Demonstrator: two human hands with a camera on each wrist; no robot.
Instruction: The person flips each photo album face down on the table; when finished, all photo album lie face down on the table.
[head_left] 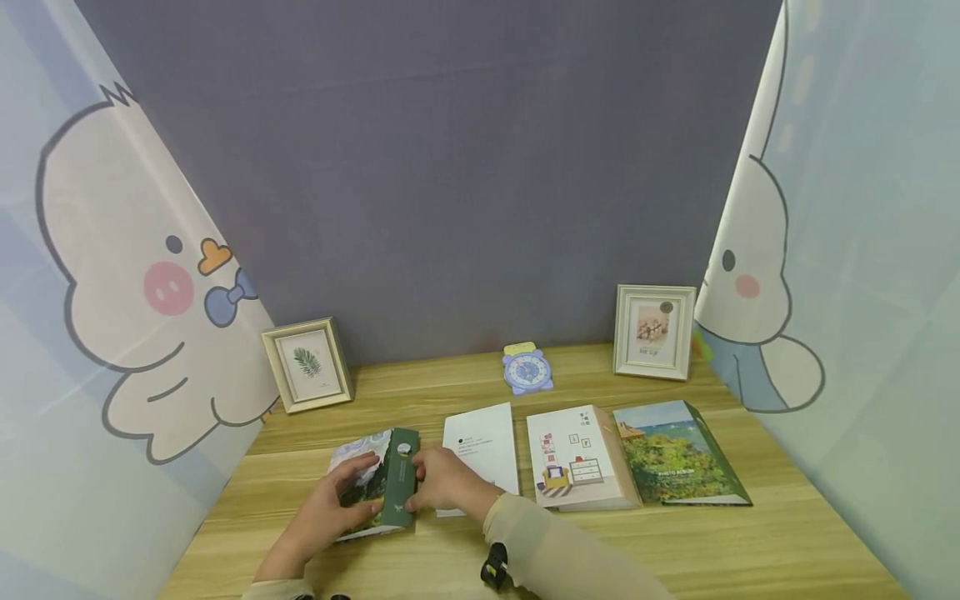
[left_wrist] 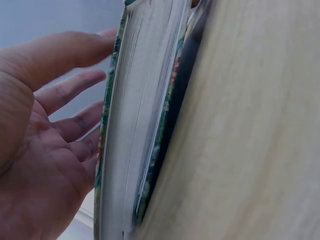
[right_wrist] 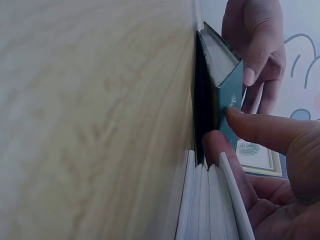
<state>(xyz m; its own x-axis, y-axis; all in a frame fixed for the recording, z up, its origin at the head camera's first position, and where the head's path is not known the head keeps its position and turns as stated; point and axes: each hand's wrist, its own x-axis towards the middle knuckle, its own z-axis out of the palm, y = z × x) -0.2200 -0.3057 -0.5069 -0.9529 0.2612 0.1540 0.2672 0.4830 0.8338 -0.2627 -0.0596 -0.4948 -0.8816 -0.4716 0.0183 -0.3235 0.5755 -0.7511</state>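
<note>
A thick photo album (head_left: 402, 483) with a green spine and a painted landscape cover lies at the front left of the table. My left hand (head_left: 324, 507) rests on its cover, fingers and thumb spread. At the spine, my right hand (head_left: 452, 482) pinches the lower edge, thumb on the green face and a finger tucked beneath, as the right wrist view shows. In that view the spine side (right_wrist: 231, 92) is tilted up, with a dark gap under it. White page edges (left_wrist: 142, 105) face the left wrist camera. Next to the right hand lies a white book (head_left: 480, 442), partly covered by it.
Right of the white book lie a thick album with a furniture drawing (head_left: 573, 458) and a garden-painted photo album (head_left: 675, 458). Picture frames stand at back left (head_left: 309, 365) and back right (head_left: 654, 332). Between them is a blue clock-shaped item (head_left: 527, 372). Printed curtains enclose the table (head_left: 420, 383).
</note>
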